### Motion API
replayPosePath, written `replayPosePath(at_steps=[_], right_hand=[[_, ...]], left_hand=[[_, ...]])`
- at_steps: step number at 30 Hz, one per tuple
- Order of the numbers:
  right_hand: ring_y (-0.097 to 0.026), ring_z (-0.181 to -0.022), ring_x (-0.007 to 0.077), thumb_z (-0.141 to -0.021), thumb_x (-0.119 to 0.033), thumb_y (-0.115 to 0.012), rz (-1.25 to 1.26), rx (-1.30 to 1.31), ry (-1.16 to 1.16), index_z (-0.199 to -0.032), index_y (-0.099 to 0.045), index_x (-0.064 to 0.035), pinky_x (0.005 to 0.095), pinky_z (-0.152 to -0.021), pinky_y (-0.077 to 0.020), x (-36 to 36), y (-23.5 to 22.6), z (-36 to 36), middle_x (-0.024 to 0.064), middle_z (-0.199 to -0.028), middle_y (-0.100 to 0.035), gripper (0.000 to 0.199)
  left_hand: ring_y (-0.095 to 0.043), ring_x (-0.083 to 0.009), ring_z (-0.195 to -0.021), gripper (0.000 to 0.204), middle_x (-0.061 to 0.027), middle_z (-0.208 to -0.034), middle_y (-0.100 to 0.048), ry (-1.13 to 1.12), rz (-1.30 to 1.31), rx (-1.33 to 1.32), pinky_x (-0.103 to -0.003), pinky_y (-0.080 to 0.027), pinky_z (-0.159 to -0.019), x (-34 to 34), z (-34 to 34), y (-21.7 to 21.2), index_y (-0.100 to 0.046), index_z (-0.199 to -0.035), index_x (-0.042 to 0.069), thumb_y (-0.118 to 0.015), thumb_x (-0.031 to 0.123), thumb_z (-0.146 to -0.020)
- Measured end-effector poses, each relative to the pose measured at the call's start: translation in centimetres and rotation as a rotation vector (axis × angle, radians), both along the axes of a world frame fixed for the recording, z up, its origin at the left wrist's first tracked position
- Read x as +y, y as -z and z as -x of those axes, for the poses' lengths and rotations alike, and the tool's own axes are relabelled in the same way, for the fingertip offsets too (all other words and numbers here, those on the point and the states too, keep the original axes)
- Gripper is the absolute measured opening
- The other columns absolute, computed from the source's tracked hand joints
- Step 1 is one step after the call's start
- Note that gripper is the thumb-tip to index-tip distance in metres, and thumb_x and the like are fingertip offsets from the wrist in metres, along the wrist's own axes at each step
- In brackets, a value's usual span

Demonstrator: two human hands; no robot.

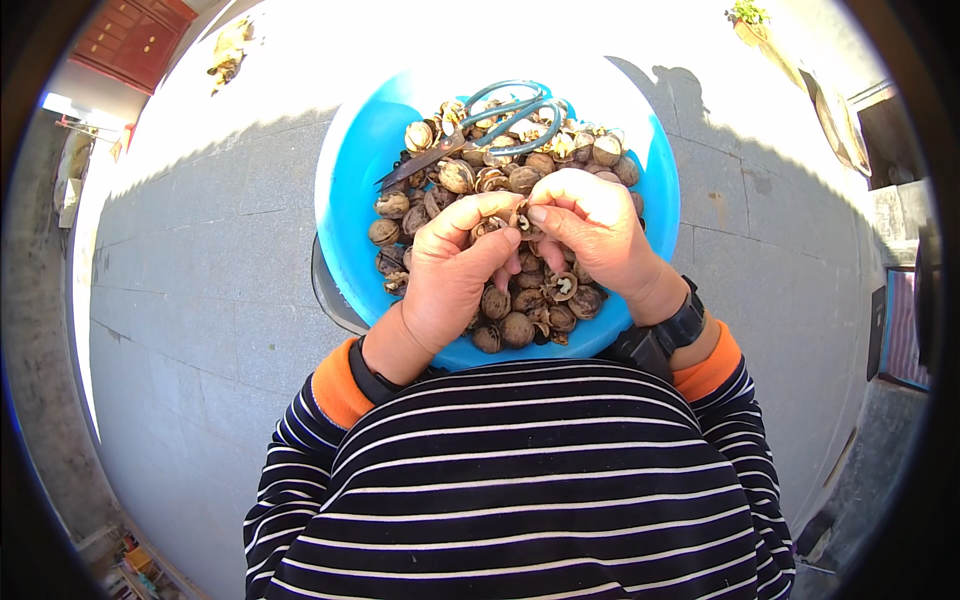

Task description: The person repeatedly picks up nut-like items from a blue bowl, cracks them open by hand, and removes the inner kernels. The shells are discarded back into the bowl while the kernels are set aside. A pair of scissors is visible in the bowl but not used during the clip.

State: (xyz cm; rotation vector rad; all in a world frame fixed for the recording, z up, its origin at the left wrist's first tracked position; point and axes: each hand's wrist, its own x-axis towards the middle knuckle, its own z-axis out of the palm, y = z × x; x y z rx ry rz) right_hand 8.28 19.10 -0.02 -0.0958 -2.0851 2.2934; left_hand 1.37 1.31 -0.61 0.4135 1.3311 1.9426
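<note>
Over the blue basin (355, 150) of walnuts (517, 328), left hand (455, 270) and right hand (600, 230) meet, fingers (490, 210) of both pinched tight on one walnut shell piece (520, 217) between the thumbs; scissors (480, 125) lie beyond.

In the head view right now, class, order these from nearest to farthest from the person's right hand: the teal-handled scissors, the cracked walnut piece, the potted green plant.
1. Cracked walnut piece: pinched at the right hand fingertips.
2. Teal-handled scissors: on the walnuts at the basin's far side.
3. Potted green plant: on the ground, upper right.
</note>
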Motion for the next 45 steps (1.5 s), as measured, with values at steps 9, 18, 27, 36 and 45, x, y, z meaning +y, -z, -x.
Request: replayPosePath(at_steps=[9,18,27,36,45], right_hand=[[-0.062,-0.059,0.012,-0.092,-0.011,-0.061,0.127,-0.078,-0.072,-0.102,-0.062,0.0056,0.0233,-0.051,-0.05,-0.1,-0.4,-0.1,0.0092,-0.074,-0.064,0.019],[-0.066,-0.061,0.0179,-0.094,-0.004,-0.046,0.267,-0.182,-0.02,-0.096,-0.058,0.007,0.0249,-0.048,-0.0505,0.0,-0.6,-0.1,0.0135,-0.074,-0.063,0.017],[-0.061,-0.063,0.0173,-0.1,-0.017,-0.037,0.614,-0.134,0.005,-0.096,-0.058,0.0067,0.0229,-0.047,-0.0465,0.6,-0.9,0.1,0.0138,-0.077,-0.062,0.032],[-0.045,-0.051,0.0035,-0.091,-0.002,-0.057,0.112,-0.028,-0.006,-0.097,-0.061,0.0018,0.0185,-0.046,-0.0342,-0.1,-0.7,0.0,0.0004,-0.068,-0.057,0.008],[-0.046,-0.054,0.0049,-0.091,-0.001,-0.055,0.214,-0.066,0.132,-0.093,-0.06,-0.0003,0.0193,-0.046,-0.0341,0.2,-0.7,-0.4,0.0028,-0.074,-0.059,0.006]], left_hand=[[-0.055,-0.006,-0.068,0.031,-0.0023,-0.091,-0.064,-0.029,0.083,0.235,-0.02,-0.046,-0.059,-0.2,-0.5,-0.4,-0.06,-0.123,0.002,-0.055,-0.001,-0.092],[-0.057,-0.0072,-0.069,0.022,-0.0023,-0.087,-0.063,-0.028,-0.016,0.015,-0.021,-0.046,-0.055,-0.1,-0.3,-0.3,-0.059,-0.113,0.002,-0.058,0.002,-0.091],[-0.063,-0.0155,-0.073,0.021,-0.0101,-0.094,-0.066,0.029,-0.17,-0.21,-0.026,-0.05,-0.055,-0.1,0.4,-0.6,-0.059,-0.113,0.001,-0.051,0.004,-0.094],[-0.064,-0.0199,-0.081,0.031,-0.0112,-0.101,-0.064,0.147,-0.176,-0.213,-0.028,-0.049,-0.061,-0.3,0.4,0.2,-0.056,-0.121,0.002,-0.047,0.023,-0.1],[-0.06,-0.0256,-0.091,0.034,-0.0141,-0.111,-0.058,0.069,-0.282,-0.257,-0.033,-0.049,-0.066,-0.1,0.5,0.3,-0.052,-0.12,0.0,-0.047,0.023,-0.096]])
